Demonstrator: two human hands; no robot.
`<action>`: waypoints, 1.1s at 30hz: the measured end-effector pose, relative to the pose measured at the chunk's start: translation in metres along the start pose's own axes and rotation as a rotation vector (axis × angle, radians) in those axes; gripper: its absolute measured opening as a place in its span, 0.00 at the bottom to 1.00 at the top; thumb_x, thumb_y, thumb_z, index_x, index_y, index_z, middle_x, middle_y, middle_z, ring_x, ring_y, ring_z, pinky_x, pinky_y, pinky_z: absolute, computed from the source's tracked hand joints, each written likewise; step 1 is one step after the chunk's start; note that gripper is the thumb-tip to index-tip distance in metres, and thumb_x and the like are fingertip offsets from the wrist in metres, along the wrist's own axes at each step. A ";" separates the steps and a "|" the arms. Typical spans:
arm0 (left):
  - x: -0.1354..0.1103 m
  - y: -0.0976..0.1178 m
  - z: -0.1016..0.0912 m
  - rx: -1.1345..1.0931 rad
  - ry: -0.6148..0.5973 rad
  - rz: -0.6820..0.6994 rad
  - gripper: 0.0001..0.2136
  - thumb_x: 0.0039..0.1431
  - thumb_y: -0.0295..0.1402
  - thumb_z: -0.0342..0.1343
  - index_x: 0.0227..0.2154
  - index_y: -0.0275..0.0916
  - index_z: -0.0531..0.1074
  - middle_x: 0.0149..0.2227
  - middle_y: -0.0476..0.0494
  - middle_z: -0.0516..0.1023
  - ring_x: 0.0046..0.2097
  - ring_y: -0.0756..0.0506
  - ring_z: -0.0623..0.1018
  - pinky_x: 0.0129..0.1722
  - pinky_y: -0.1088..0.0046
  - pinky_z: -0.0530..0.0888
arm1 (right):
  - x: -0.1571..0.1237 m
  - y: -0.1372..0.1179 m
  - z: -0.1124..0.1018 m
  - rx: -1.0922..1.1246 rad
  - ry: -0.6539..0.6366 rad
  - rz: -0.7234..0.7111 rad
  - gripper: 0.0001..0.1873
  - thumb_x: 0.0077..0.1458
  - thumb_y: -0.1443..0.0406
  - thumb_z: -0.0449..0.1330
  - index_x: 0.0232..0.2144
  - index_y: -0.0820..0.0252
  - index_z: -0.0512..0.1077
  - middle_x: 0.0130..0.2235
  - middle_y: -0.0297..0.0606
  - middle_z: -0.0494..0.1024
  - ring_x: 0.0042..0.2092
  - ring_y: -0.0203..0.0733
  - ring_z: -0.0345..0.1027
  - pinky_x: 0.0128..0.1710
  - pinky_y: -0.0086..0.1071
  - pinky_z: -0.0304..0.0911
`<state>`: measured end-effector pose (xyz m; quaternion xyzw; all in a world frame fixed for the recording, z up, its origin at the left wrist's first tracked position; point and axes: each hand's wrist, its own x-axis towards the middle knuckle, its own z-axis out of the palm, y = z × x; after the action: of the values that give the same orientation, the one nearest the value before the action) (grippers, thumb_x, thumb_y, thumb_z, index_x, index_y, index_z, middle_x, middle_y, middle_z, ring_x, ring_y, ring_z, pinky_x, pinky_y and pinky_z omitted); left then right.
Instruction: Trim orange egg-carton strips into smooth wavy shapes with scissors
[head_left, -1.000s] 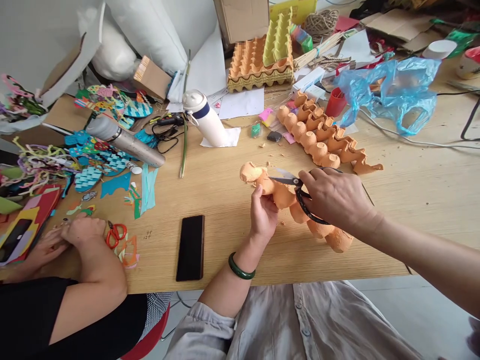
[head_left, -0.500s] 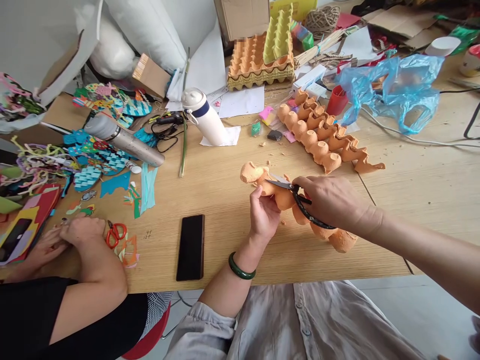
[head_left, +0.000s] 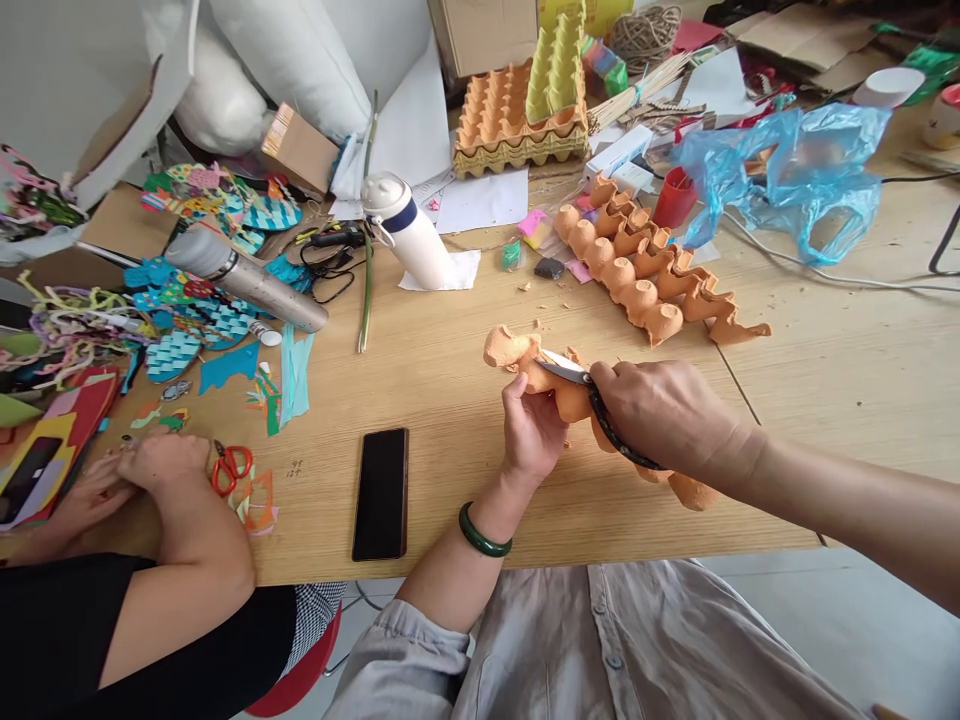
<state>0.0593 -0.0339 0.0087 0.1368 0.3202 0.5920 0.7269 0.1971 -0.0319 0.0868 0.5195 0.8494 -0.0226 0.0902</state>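
While the orange egg-carton strip [head_left: 574,403] slants from frame centre toward lower right, the left hand [head_left: 534,430] pinches it near its upper-left end, thumb visible, other fingers mostly hidden by the strip. Right hand [head_left: 667,415] is curled round black-handled scissors [head_left: 566,371], hiding part of the handle plus a stretch of strip. Blades lie at the strip just above the left thumb; can't tell if they bite in. Green bangle [head_left: 484,532] on left wrist. More orange carton pieces [head_left: 637,268] right of centre, just above the right hand. Black phone [head_left: 380,495] lower centre-left, screen dark; faint handwritten figures [head_left: 295,468] on the tabletop beside it, too small to read surely. White bottle [head_left: 414,237] upper centre. Stacked egg trays [head_left: 491,110] top centre; yellow box [head_left: 551,14] behind, cut off by top edge, print unreadable. Co-worker's hands [head_left: 161,462] lower left, overlapping, fingers hard to make out.
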 end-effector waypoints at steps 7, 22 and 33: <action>0.001 -0.001 0.000 -0.034 0.003 -0.046 0.17 0.64 0.45 0.52 0.46 0.41 0.78 0.49 0.41 0.82 0.63 0.35 0.74 0.60 0.58 0.71 | -0.002 0.001 0.003 -0.016 0.019 0.024 0.15 0.62 0.71 0.48 0.39 0.65 0.75 0.29 0.49 0.80 0.27 0.46 0.72 0.23 0.35 0.43; 0.003 0.010 0.003 -0.004 0.094 -0.140 0.21 0.65 0.47 0.48 0.44 0.36 0.78 0.43 0.37 0.83 0.55 0.36 0.79 0.52 0.62 0.75 | 0.017 0.047 0.012 0.700 -0.114 0.185 0.27 0.60 0.41 0.56 0.34 0.57 0.76 0.23 0.31 0.72 0.24 0.36 0.64 0.25 0.31 0.54; 0.001 0.006 0.000 -0.001 0.024 -0.008 0.20 0.64 0.46 0.52 0.48 0.37 0.79 0.45 0.40 0.84 0.54 0.38 0.81 0.54 0.65 0.74 | 0.024 0.051 0.014 1.087 -0.311 0.062 0.35 0.52 0.33 0.59 0.23 0.58 0.63 0.22 0.29 0.62 0.22 0.33 0.63 0.21 0.29 0.59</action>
<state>0.0545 -0.0309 0.0117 0.1281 0.3290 0.5910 0.7253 0.2331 0.0107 0.0715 0.5064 0.6768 -0.5302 -0.0656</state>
